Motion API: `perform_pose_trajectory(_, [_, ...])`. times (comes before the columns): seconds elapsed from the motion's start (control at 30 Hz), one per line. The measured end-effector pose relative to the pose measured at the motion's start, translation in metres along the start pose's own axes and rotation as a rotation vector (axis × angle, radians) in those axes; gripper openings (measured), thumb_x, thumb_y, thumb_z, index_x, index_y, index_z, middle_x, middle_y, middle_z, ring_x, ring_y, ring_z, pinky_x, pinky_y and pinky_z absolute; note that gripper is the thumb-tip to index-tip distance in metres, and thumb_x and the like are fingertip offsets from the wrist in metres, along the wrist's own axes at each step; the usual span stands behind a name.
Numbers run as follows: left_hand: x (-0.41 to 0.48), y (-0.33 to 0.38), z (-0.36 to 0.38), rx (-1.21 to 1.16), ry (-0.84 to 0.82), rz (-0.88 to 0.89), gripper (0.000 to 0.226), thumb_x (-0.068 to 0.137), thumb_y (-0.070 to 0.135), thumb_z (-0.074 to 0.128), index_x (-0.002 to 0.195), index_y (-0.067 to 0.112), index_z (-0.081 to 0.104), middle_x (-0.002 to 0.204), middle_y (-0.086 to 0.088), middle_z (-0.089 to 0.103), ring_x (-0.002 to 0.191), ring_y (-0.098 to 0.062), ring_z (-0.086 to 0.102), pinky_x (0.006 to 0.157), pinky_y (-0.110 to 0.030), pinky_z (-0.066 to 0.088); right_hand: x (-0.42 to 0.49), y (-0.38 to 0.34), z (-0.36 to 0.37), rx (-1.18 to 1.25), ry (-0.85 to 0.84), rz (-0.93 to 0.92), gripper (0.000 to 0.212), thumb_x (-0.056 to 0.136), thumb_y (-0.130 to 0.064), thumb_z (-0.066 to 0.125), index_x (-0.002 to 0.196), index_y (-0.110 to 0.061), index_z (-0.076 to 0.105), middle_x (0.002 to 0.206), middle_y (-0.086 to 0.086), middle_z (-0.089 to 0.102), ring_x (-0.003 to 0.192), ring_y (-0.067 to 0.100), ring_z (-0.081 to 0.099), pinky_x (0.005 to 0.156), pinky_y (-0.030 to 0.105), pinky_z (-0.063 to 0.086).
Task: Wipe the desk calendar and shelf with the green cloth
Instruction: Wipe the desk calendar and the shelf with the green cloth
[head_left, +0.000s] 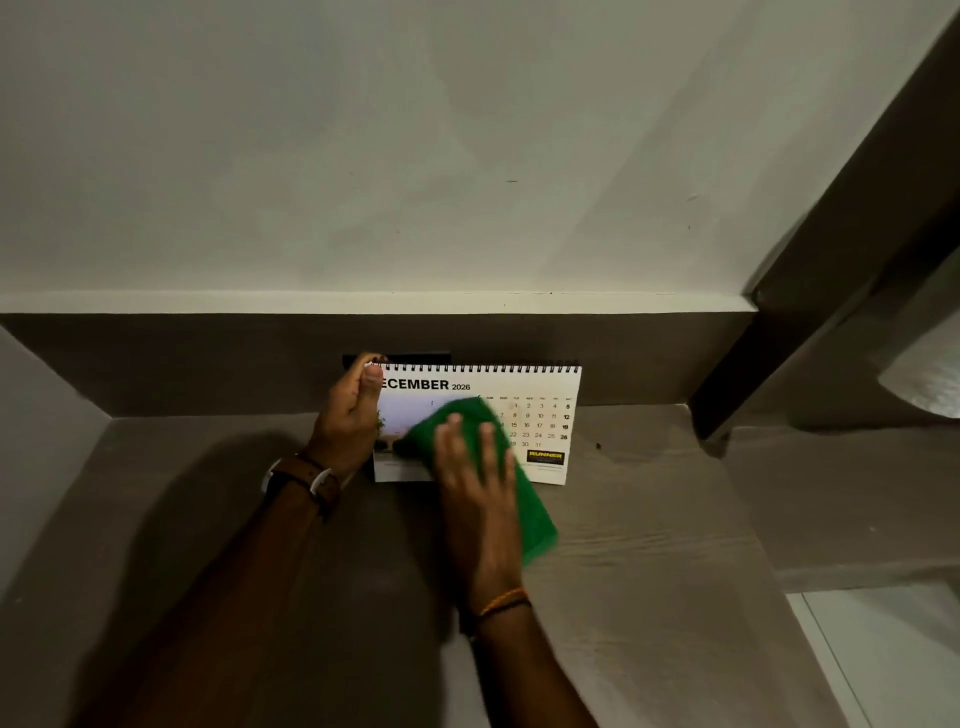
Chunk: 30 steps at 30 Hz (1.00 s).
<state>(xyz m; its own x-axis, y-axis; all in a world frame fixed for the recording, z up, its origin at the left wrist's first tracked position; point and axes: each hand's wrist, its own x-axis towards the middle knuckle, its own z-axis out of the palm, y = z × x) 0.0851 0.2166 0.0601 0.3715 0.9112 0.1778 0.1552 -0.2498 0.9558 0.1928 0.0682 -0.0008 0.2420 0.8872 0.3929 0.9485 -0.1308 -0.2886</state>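
A white spiral-bound desk calendar (540, 395) showing December 2026 stands on the grey-brown shelf (649, 519), leaning back toward the dark rear panel. My left hand (349, 415) grips its upper left corner, thumb over the front page. My right hand (480, 483) lies flat with fingers spread on the green cloth (530, 514), pressing it against the lower middle of the calendar's face. The cloth covers part of the photo and the left date columns, and its lower end hangs down to the shelf surface.
A dark rear panel (208, 358) runs behind the shelf under a pale wall (415, 156). A dark upright post (810, 291) rises at the right. A small dark speck (598, 445) lies on the shelf right of the calendar. Pale floor (893, 660) shows at lower right.
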Motion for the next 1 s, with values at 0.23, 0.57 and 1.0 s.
perform_pose_trajectory(0.23, [-0.004,-0.003,0.005,-0.016,-0.033,-0.036,0.034,0.100,0.039,0.033,0.122,0.023,0.053,0.107,-0.010,0.065,0.099,-0.018,0.060,0.087,-0.039,0.051,0.044,0.002,-0.026,0.206,0.144,0.318,0.120,0.064,0.021,0.050,0.160,-0.019,-0.011,0.168,0.011,-0.011,0.152,0.042,-0.007,0.121,0.059,0.009])
perform_pose_trajectory(0.57, [-0.001,-0.010,-0.008,-0.125,-0.053,-0.020,0.029,0.096,0.050,0.040,0.100,0.028,0.057,0.095,-0.012,0.065,0.088,-0.024,0.063,0.081,-0.052,0.051,0.023,-0.021,0.005,-0.001,-0.185,-0.342,0.057,0.103,-0.040,0.044,0.157,-0.021,0.039,0.165,-0.004,0.031,0.153,0.033,0.023,0.119,0.062,0.023])
perform_pose_trajectory(1.0, [0.001,-0.015,-0.001,-0.094,-0.040,-0.047,0.042,0.097,0.045,0.036,0.124,0.017,0.051,0.121,-0.014,0.063,0.117,-0.023,0.059,0.098,-0.042,0.047,0.049,0.003,-0.024,0.314,0.014,0.426,0.115,0.070,0.023,0.039,0.157,-0.023,-0.021,0.166,0.004,-0.026,0.152,0.036,-0.016,0.124,0.057,0.006])
